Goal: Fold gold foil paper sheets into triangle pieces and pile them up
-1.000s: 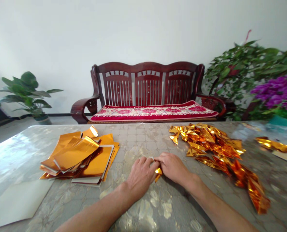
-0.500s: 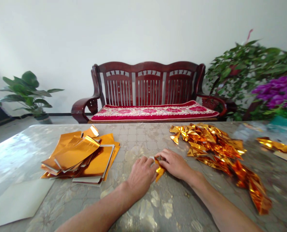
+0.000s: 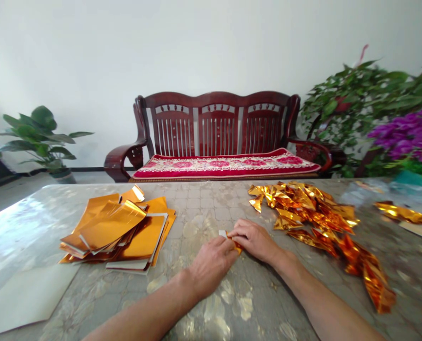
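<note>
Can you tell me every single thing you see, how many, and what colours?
wall: one, white, at back
floor: one, grey, beyond the table
bench: one, reddish-brown, before the wall
seat cover: one, red and white, on the bench
potted plant: one, green, left
leafy plants: uncountable, green, right
flowers: one bunch, purple, right edge
table: one, grey patterned, in front
foil sheets: many, gold, table's left
plain sheet: one, whitish, near left
folded foil pieces: many, gold-orange, table's right
plastic: count unclear, see-through, far right
flat strip: one, beige, right edge
small foil piece: one, gold and white, in both hands
left hand: one, bare, centre
right hand: one, bare, beside it
</note>
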Demonstrator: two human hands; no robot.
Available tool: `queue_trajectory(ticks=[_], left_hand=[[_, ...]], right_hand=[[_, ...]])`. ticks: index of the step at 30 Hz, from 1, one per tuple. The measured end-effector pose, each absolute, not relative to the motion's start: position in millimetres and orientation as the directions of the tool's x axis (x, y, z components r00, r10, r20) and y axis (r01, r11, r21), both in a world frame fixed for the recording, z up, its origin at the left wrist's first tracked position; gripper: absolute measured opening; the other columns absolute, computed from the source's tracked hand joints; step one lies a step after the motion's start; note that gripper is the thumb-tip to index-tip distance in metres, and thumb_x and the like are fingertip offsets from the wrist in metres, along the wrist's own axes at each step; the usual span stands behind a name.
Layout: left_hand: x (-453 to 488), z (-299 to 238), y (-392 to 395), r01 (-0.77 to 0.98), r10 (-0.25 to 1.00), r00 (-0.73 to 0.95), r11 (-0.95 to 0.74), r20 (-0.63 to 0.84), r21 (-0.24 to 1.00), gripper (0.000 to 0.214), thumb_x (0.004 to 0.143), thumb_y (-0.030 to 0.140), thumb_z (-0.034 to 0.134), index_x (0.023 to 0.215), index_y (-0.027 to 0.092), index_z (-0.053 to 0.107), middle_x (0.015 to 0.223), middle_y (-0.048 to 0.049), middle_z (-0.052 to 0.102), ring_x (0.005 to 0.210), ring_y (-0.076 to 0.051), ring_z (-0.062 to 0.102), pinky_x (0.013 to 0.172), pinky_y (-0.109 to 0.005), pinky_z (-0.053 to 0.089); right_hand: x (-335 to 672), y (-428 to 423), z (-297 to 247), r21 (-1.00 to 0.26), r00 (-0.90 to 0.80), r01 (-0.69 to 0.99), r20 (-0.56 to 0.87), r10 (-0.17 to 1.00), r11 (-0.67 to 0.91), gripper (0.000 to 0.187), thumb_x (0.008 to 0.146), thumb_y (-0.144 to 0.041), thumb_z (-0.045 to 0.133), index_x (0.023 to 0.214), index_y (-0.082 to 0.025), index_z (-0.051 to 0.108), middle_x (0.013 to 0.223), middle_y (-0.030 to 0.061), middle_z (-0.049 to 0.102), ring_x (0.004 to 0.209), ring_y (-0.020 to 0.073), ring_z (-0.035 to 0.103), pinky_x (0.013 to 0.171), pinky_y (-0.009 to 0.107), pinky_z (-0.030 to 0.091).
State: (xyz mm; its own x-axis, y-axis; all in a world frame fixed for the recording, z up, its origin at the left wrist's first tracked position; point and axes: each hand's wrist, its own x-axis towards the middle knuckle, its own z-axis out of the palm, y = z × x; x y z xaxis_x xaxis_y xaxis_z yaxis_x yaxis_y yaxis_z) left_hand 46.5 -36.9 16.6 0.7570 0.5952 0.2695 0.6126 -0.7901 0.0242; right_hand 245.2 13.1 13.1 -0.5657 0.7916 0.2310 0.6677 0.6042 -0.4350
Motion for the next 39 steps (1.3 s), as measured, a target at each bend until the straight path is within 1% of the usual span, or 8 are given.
queue_trajectory(ticks=[3,7,15,19,23,29,35,39], left_hand=[[46.3,17.6,-39.6,0.62,0.605,0.759,-0.784,0.241,0.018,0.015,0.097,0.021,0.049,0.109,0.021,0.058,0.101,-0.0034,0.064,0.098,-0.019,0.056,0.087,-0.033,0.046],[48.2,18.7,-42.6,0.675,0.652,0.715,-0.737,0.253,-0.009,0.02,0.096,0.033,0.052,0.112,0.023,0.057,0.101,-0.0034,0.064,0.098,-0.022,0.055,0.084,-0.037,0.045],[37.8,21.7,-29.1,0.753,0.734,0.655,-0.655,0.178,-0.069,0.009,0.093,0.021,0.055,0.098,0.019,0.063,0.097,-0.0063,0.065,0.097,-0.024,0.055,0.082,-0.038,0.044],[34.4,17.8,-25.9,0.803,0.789,0.592,-0.595,0.167,-0.036,0.013,0.094,0.017,0.053,0.103,0.019,0.062,0.1,-0.006,0.065,0.097,-0.023,0.057,0.084,-0.038,0.047],[38.7,12.8,-31.8,0.79,0.768,0.594,-0.613,0.24,0.008,0.022,0.096,0.017,0.046,0.116,0.02,0.055,0.104,-0.0053,0.063,0.097,-0.021,0.057,0.087,-0.036,0.048],[43.4,13.4,-37.8,0.787,0.764,0.59,-0.617,0.262,0.027,0.029,0.095,0.03,0.049,0.122,0.021,0.054,0.111,-0.0073,0.06,0.105,-0.024,0.055,0.092,-0.04,0.047],[43.1,17.4,-36.4,0.792,0.77,0.588,-0.61,0.248,0.015,0.024,0.093,0.029,0.051,0.116,0.022,0.057,0.11,-0.0062,0.061,0.102,-0.025,0.056,0.09,-0.041,0.047],[40.8,19.3,-37.3,0.768,0.749,0.611,-0.639,0.255,0.036,0.018,0.093,0.026,0.05,0.108,0.023,0.06,0.105,-0.0043,0.064,0.1,-0.023,0.057,0.09,-0.038,0.047]], right_hand=[[244.5,12.8,14.5,-0.41,-0.563,0.687,0.221,0.796,0.6,0.025,0.092,-0.02,0.055,0.102,-0.027,0.076,0.093,0.0029,0.066,0.091,0.016,0.06,0.08,0.026,0.044],[241.7,11.1,15.7,-0.404,-0.541,0.704,0.228,0.81,0.584,0.025,0.092,-0.019,0.054,0.102,-0.027,0.076,0.092,0.0026,0.066,0.09,0.0154,0.061,0.08,0.025,0.044],[236.2,4.3,13.4,-0.323,-0.524,0.753,0.232,0.819,0.573,0.025,0.096,-0.022,0.049,0.104,-0.025,0.074,0.091,0.0033,0.064,0.087,0.0146,0.06,0.077,0.023,0.043],[233.1,1.1,13.3,-0.252,-0.525,0.779,0.236,0.818,0.574,0.026,0.097,-0.021,0.047,0.103,-0.024,0.073,0.088,0.0031,0.061,0.086,0.0145,0.059,0.075,0.024,0.041],[231.1,-0.4,14.1,-0.218,-0.536,0.783,0.24,0.81,0.583,0.029,0.099,-0.02,0.044,0.1,-0.023,0.072,0.086,0.0028,0.06,0.085,0.0143,0.058,0.073,0.024,0.04],[230.6,-1.5,15.2,-0.164,-0.546,0.79,0.252,0.799,0.591,0.03,0.099,-0.02,0.042,0.101,-0.023,0.072,0.086,0.0032,0.061,0.084,0.015,0.058,0.073,0.025,0.039],[233.3,1.1,17.9,-0.094,-0.441,0.874,0.26,0.859,0.477,0.026,0.097,-0.025,0.048,0.101,-0.026,0.074,0.084,0.0038,0.062,0.085,0.0177,0.058,0.073,0.027,0.039],[231.3,1.4,18.1,-0.109,-0.431,0.867,0.328,0.841,0.487,0.026,0.097,-0.028,0.049,0.093,-0.022,0.074,0.087,0.0051,0.063,0.09,0.019,0.056,0.081,0.03,0.04]])
